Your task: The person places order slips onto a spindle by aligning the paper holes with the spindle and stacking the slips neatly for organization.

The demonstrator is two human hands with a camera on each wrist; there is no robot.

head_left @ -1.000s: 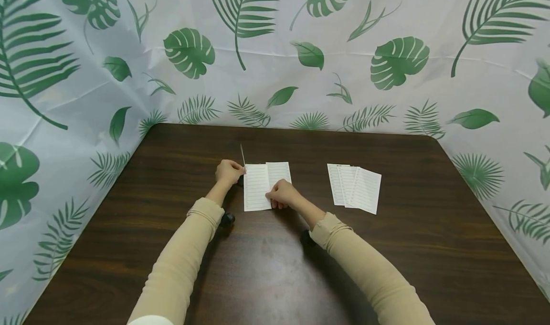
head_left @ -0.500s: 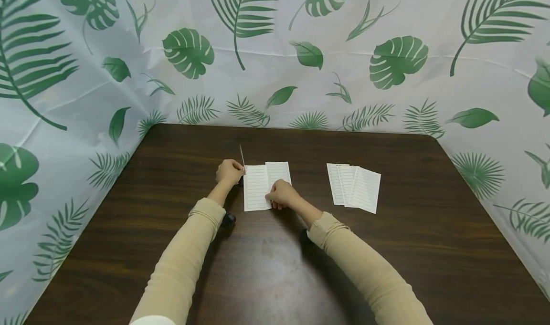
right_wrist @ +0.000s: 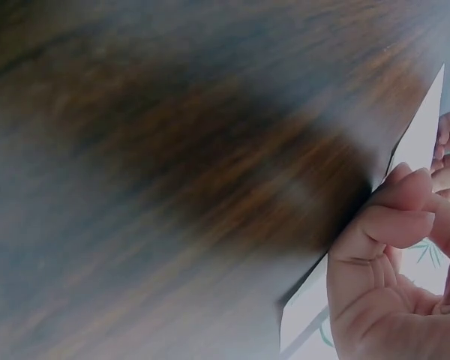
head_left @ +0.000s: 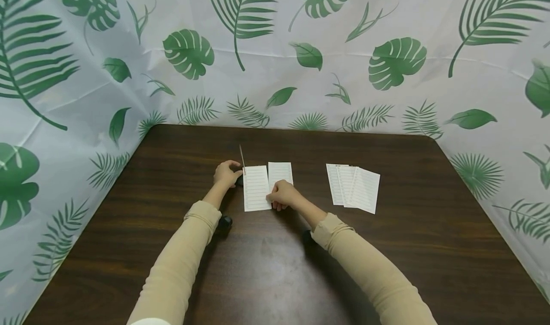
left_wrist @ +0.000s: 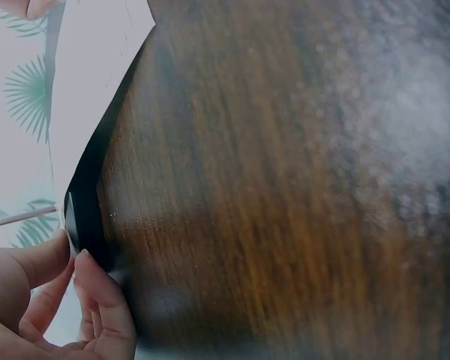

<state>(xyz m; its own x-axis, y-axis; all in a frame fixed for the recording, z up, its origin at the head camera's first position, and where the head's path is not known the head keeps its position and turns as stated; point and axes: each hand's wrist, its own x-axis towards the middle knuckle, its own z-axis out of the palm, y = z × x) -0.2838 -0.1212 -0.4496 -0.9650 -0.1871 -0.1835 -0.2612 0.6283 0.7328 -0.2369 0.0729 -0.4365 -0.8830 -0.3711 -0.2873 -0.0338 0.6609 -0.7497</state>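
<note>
A printed white card [head_left: 257, 189] lies between the hands, with another printed card [head_left: 280, 171] partly behind the right hand. My left hand [head_left: 225, 173] is at the first card's upper left corner. There a thin stick-like piece [head_left: 242, 158] rises from the card; its kind is unclear. In the left wrist view, thumb and fingertip pinch a thin grey strip [left_wrist: 71, 225], beside the stick and the tilted card [left_wrist: 97, 67]. My right hand [head_left: 283, 194] pinches the first card's right edge. The right wrist view shows its curled fingers over the card [right_wrist: 304, 311].
Several overlapping printed cards [head_left: 363, 191] lie on the right of the dark wooden table [head_left: 266, 267]. A white cloth with green leaves [head_left: 275, 53] hangs behind it. Dark wrist devices show under both wrists.
My left hand has drawn slightly left, away from the stick-like piece. The card behind the right hand has shifted slightly right, and a dark gap now shows between the two cards.
</note>
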